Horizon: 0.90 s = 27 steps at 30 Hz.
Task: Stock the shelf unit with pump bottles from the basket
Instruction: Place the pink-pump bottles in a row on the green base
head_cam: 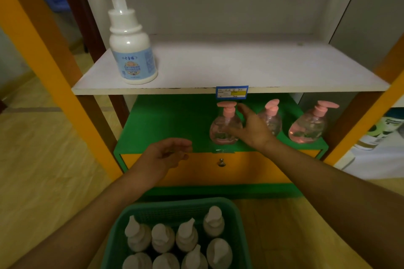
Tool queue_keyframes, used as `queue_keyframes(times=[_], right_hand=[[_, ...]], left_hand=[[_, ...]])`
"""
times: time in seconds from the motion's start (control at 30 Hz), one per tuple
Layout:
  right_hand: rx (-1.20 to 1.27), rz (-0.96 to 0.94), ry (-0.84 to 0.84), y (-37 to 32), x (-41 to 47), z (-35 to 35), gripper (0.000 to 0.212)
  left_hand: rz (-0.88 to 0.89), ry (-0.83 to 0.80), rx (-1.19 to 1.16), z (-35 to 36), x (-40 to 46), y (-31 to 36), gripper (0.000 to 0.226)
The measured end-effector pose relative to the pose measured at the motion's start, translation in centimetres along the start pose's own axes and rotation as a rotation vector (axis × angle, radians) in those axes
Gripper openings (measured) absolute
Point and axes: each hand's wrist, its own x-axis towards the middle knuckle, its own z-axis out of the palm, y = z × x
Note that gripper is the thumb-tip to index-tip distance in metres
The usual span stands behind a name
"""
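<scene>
A shelf unit [218, 67] with orange uprights is seen against a grey wall, on a pale wood-pattern floor. Its white upper shelf [240, 72] carries 1 white pump bottle [133, 50] at the front left corner, upright, long axis vertical, nozzle apparently pointing left, though blurred. Its blue label bears Chinese characters, too small to be read. A blue and yellow price tag [232, 92] is fixed to the front edge of the white shelf, its writing illegible.

On the green lower shelf [166, 120], above an orange drawer [218, 168] with a metal knob [221, 162], 3 clear pink pump bottles stand upright along the right half.

The left hand [168, 155] is held at the front edge of the green shelf, fingers loosely curled, holding nothing. The right hand [251, 126] is spread wide, fingers against the leftmost pink bottle [223, 129], whose nozzle points right.

Below, the green basket [238, 214] holds at least 8 upright white pump bottles [185, 236].
</scene>
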Motion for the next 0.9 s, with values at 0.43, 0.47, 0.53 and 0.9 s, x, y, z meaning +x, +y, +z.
queue_keyframes(times=[0.43, 0.47, 0.53, 0.9], right_hand=[[0.219, -0.088, -0.103, -3.1, -7.6, 2.6, 0.039], [0.217, -0.078, -0.15, -2.9, -8.7, 3.7, 0.041], [0.196, -0.047, -0.246, -2.2, -11.3, 6.1, 0.043], [-0.009, 0.104, -0.649, 2.8, -21.9, 19.4, 0.035]], left_hand=[[-0.006, 0.035, -0.059, 1.2, -4.4, 0.6, 0.026], [-0.021, 0.047, -0.043, 1.1, -5.4, -0.2, 0.026], [-0.063, 0.04, 0.019, 0.7, -7.7, -2.7, 0.025], [-0.503, -0.224, 0.426, -4.0, -17.9, -17.6, 0.041]])
